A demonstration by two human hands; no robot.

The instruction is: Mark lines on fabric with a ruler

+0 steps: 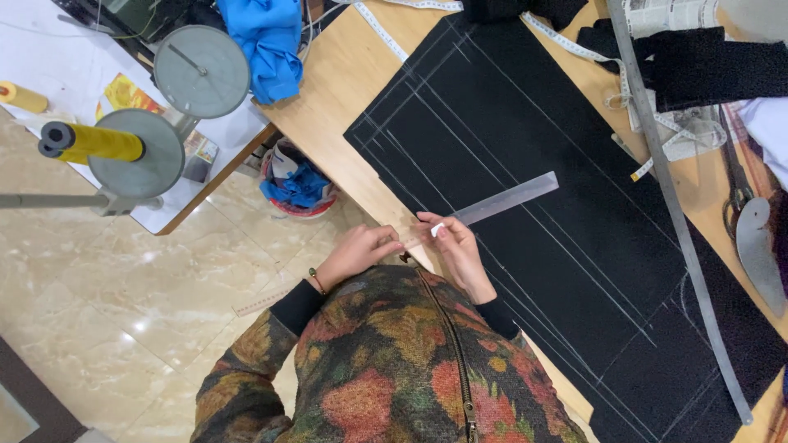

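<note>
A large black cloth (533,164) marked with white chalk lines lies on the wooden table (336,82). A clear flat ruler (501,199) rests on the cloth's near edge. My left hand (361,250) presses on the ruler's near end at the table edge. My right hand (455,246) pinches a small white piece of chalk (437,230) beside the ruler, at the cloth's edge.
A long metal straightedge (673,205) crosses the cloth on the right. A white measuring tape (574,49), dark fabric pieces (706,66) and scissors (739,197) lie beyond it. Left: a thread stand with a yellow spool (98,143), blue cloth (271,41), a scrap bin (295,184).
</note>
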